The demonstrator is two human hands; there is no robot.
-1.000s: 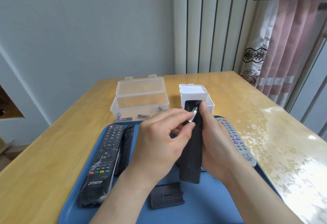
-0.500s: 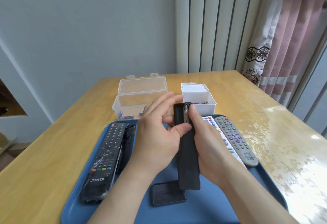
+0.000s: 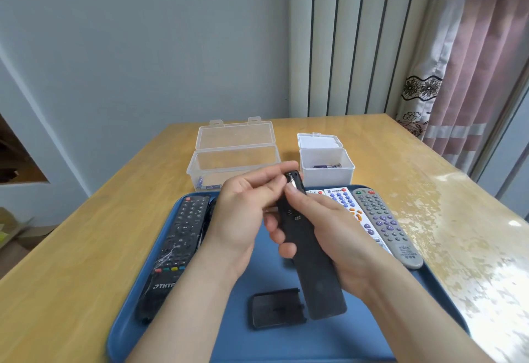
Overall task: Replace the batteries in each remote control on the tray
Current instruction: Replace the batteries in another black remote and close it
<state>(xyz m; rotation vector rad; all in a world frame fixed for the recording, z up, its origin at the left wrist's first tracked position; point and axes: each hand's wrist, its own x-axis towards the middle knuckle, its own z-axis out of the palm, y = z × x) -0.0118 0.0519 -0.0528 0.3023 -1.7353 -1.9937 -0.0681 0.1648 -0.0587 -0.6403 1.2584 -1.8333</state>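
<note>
My right hand (image 3: 335, 236) grips a black remote (image 3: 317, 279) around its middle, back side up, above the blue tray (image 3: 343, 339). The fingers of my left hand (image 3: 243, 219) curl over the remote's far end and pinch a silvery battery (image 3: 290, 180) at the open compartment; my right thumb presses just below it. The remote's black battery cover (image 3: 276, 308) lies loose on the tray under my wrists. On the tray's left lies a black remote (image 3: 183, 236). A white remote (image 3: 347, 208) and a grey remote (image 3: 383, 225) lie on its right.
Behind the tray stand two open boxes. One is a clear box (image 3: 234, 159) with a few batteries (image 3: 206, 185) in its left corner. The other is a small white box (image 3: 326, 173) holding batteries (image 3: 326, 166). The wooden table (image 3: 429, 190) ends at a curtain on the right.
My left hand carried the battery to the compartment, pressed with straight fingers, and now curls over the remote's top end. The remote's far end has tilted left while the right hand keeps its grip.
</note>
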